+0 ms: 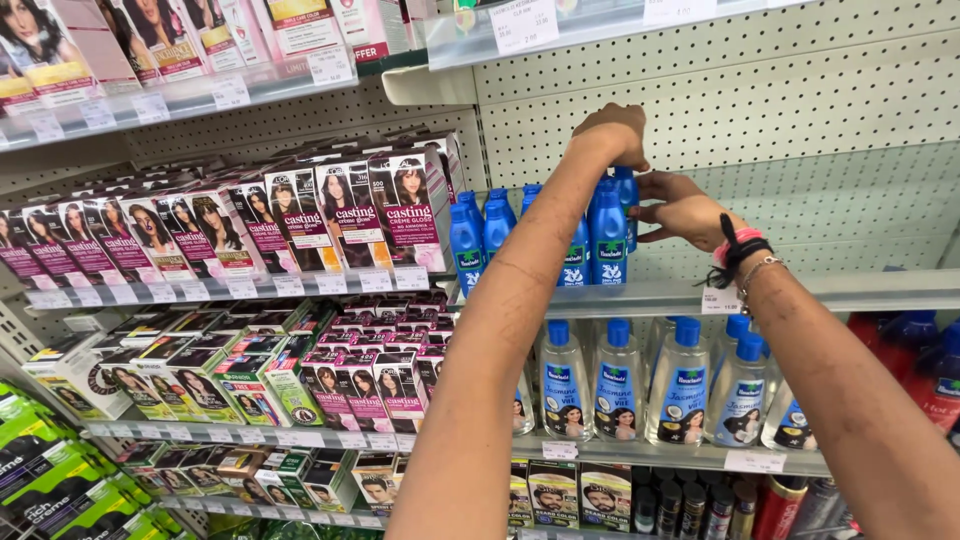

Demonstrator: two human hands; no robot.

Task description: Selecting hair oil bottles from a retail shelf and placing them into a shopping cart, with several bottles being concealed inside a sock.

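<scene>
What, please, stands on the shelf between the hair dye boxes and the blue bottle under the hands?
In the head view, more blue bottles stand between the hair dye boxes and the bottle that the left hand and right hand touch.

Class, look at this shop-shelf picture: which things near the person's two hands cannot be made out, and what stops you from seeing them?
- Head view: the left hand covers the top of a blue bottle, so its cap and the grip are hidden.
- Head view: the right hand reaches behind the bottles; its fingertips are hidden by them.
- Head view: the left forearm hides part of the clear bottles below.
- Head view: the red bottles are blurred and cut by the right edge.
</scene>
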